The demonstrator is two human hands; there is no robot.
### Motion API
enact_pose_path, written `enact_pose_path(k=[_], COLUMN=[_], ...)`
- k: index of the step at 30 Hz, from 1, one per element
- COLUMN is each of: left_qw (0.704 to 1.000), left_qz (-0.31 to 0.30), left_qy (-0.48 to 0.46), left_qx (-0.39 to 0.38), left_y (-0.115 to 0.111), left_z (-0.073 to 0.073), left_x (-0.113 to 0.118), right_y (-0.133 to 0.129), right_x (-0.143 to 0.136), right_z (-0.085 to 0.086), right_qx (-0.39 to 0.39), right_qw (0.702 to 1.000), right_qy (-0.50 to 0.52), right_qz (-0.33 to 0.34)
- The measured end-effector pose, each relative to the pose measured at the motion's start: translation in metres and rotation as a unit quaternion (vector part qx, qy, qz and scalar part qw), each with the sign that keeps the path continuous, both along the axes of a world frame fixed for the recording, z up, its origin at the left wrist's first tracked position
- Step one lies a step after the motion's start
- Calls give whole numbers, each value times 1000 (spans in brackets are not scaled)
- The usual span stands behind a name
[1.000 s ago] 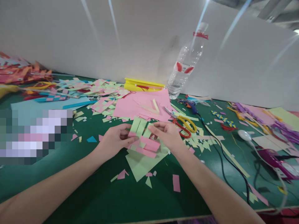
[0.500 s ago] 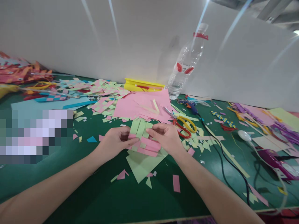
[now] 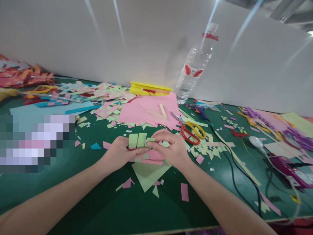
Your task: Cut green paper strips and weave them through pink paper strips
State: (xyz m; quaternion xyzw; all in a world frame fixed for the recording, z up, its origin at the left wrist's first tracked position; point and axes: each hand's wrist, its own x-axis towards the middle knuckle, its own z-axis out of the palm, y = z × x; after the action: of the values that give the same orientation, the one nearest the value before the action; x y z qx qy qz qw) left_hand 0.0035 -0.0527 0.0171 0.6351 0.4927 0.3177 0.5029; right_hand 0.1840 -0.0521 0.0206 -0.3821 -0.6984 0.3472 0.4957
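Both hands hold a small piece woven from green and pink paper strips (image 3: 137, 140) in the middle of the table. My left hand (image 3: 122, 150) pinches its left side, with the thumb across the front. The fingers of my right hand (image 3: 171, 145) are closed on a green strip at its right side. The green strips stand up and curl at the top edge; pink strips lie below them. Under the piece is a green paper sheet (image 3: 148, 178) with a corner pointing at me. The back of the woven piece is hidden.
Scissors (image 3: 193, 130) with red and yellow handles lie right of a pink sheet (image 3: 151, 106). A plastic bottle (image 3: 193, 70) leans on the wall. A glue gun (image 3: 199, 110) trails a black cord (image 3: 232, 156). Paper scraps litter the green table (image 3: 110, 202); a purple device (image 3: 288, 169) sits right.
The green strips, which lay flatter and longer, are now bent up and over at the top. My right fingers have shifted slightly down around the right strip.
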Motion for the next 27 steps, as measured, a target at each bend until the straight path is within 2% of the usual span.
enact_pose_path(k=[7,11,15,21,27], left_qw=[1000,999,994,992,991], left_qz=[-9,31,79,92,98], left_qy=[-8,7,49,45,45], left_qx=[-10,25,66,72,83], left_y=[-4,-1,1,-1,-3], left_z=[0,3,5,8,10], left_x=[-1,-3,-6,-6,-5], right_y=[-2,2,4,2,3], right_x=[0,4,6,5,6], right_z=[1,5,7,5,3], right_qx=[-1,-81,-138,-105,-94], right_qw=[1000,996,986,987,987], right_qy=[18,6,-74,-118,-127], right_qz=[-15,22,52,27,33])
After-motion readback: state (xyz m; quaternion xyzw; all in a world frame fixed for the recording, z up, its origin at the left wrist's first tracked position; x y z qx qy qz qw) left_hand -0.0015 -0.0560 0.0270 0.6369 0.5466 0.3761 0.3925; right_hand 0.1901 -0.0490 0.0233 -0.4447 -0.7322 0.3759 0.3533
